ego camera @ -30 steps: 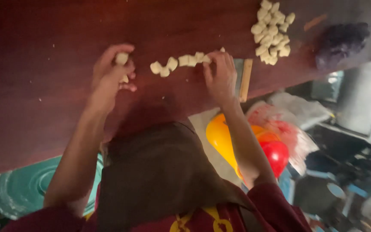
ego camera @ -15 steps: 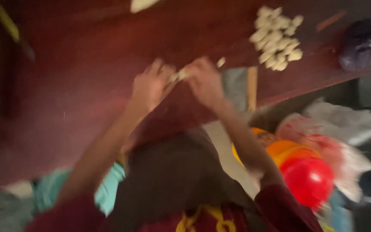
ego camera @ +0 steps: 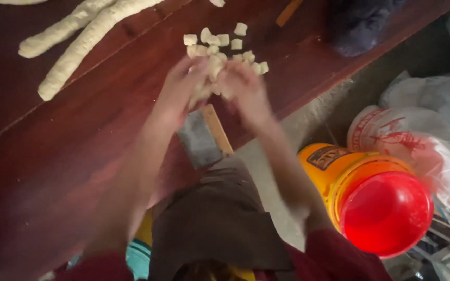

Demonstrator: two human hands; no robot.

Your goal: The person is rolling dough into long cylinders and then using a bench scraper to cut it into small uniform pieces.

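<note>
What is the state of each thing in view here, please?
left hand: blurred, its grip on cut dough pieces
right hand: blurred, also on the pieces
dough pieces: cut, heaped loosely
dough ropes: rolled, uncut
scraper: lying flat at table edge
yellow bucket: red lid on

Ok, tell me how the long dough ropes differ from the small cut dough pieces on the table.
The dough ropes are long, uncut rolls; the cut dough pieces are short chunks. The ropes lie side by side at the table's far left, away from both hands; the pieces sit in a loose heap, with the left hand and right hand at their near edge. Both are the same pale dough on the dark red table.
</note>
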